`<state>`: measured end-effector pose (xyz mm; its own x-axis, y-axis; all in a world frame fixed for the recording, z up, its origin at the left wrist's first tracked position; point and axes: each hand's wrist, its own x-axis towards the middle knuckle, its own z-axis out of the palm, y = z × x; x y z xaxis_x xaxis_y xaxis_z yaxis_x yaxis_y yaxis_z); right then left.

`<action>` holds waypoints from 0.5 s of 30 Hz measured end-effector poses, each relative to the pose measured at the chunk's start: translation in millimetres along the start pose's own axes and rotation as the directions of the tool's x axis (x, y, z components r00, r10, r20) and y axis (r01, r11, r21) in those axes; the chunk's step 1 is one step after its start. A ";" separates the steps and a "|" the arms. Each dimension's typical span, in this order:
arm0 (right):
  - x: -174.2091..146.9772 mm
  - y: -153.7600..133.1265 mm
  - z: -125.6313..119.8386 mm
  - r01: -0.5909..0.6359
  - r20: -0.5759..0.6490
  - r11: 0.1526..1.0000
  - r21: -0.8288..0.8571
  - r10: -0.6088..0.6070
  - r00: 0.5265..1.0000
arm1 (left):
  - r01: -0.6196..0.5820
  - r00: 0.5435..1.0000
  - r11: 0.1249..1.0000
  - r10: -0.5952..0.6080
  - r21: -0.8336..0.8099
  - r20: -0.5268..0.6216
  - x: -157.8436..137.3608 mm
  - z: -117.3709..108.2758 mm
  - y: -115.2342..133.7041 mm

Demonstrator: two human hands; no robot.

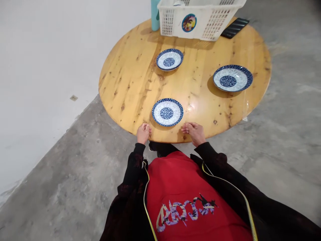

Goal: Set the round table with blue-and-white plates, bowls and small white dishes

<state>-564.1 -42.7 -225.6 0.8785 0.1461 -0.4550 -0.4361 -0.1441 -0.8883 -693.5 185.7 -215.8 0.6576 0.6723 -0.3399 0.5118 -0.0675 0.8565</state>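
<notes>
A small blue-and-white plate (pixel 167 112) lies on the wooden table near its front edge, between my two hands. My left hand (pixel 143 133) rests at the table edge, left of this plate, with its fingers curled in and nothing visible in them. To the plate's lower right is my right hand (pixel 194 132), fingers loosely bent and slightly apart, holding nothing. Neither hand appears to touch the plate. Farther back sits a second patterned dish (pixel 170 60), and a larger, deeper one (pixel 232 78) stands at the right.
The oval wooden table (pixel 125 90) has a white plastic basket (pixel 200 21) at its far side, with part of a dish showing inside. A teal cylinder (pixel 155 16) stands left of the basket; a dark phone-like object (pixel 235 28) lies right. A white wall (pixel 50 50) is on the left.
</notes>
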 end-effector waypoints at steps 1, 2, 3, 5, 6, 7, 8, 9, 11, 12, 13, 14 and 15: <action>3.2 -3.1 6.4 0.006 0.009 1.000 -0.005 -0.006 1.000 | 0.001 1.000 1.000 -0.001 0.006 0.011 9.5 1.5 3.3; 6.1 -5.9 12.6 0.010 0.017 1.000 -0.010 -0.010 1.000 | 0.000 1.000 1.000 -0.001 0.011 0.022 18.7 3.2 6.1; 8.9 -8.3 18.3 0.013 0.022 1.000 -0.013 -0.013 1.000 | -0.003 0.999 1.000 0.002 0.016 0.033 27.4 4.9 8.4; 14.6 -11.8 27.7 0.012 0.019 1.000 -0.013 -0.012 1.000 | -0.026 0.998 0.999 0.024 0.019 0.056 43.3 8.1 11.9; 17.3 -12.7 31.4 0.013 0.019 1.000 -0.012 -0.013 1.000 | -0.043 0.997 0.999 0.042 0.017 0.069 50.3 9.2 13.3; 19.7 -13.2 34.2 0.016 0.021 1.000 -0.011 -0.016 1.000 | -0.061 0.994 0.998 0.060 0.014 0.087 56.7 9.8 14.7; 21.6 -13.2 36.4 0.020 0.021 1.000 -0.010 -0.020 1.000 | -0.078 0.991 0.997 0.077 0.011 0.111 62.3 9.9 16.1; 22.7 -12.9 38.1 0.023 0.015 1.000 -0.010 -0.022 1.000 | -0.091 0.987 0.996 0.088 0.011 0.134 67.0 9.5 17.7; 22.6 -11.6 40.7 0.020 -0.006 1.000 -0.006 -0.020 1.000 | -0.098 0.979 0.995 0.091 0.031 0.181 74.2 7.8 21.3; 21.7 -10.9 42.1 0.016 -0.017 1.000 -0.003 -0.016 1.000 | -0.100 0.975 0.994 0.087 0.050 0.206 76.8 6.8 23.0; 20.5 -10.2 43.7 0.012 -0.027 1.000 -0.003 -0.012 1.000 | -0.104 0.970 0.992 0.085 0.071 0.229 79.0 5.9 24.6; 19.2 -9.7 45.4 0.010 -0.036 1.000 -0.004 -0.010 0.999 | -0.110 0.964 0.989 0.083 0.094 0.253 80.7 5.4 25.9; 17.9 -9.4 47.2 0.007 -0.046 1.000 -0.006 -0.007 0.999 | -0.119 0.957 0.986 0.083 0.115 0.279 82.2 5.1 26.9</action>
<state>-553.5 7.5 -228.3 0.8894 0.1023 -0.4455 -0.4291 -0.1494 -0.8908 -622.9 235.4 -222.8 0.8261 0.4315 -0.3624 0.4896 -0.2313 0.8407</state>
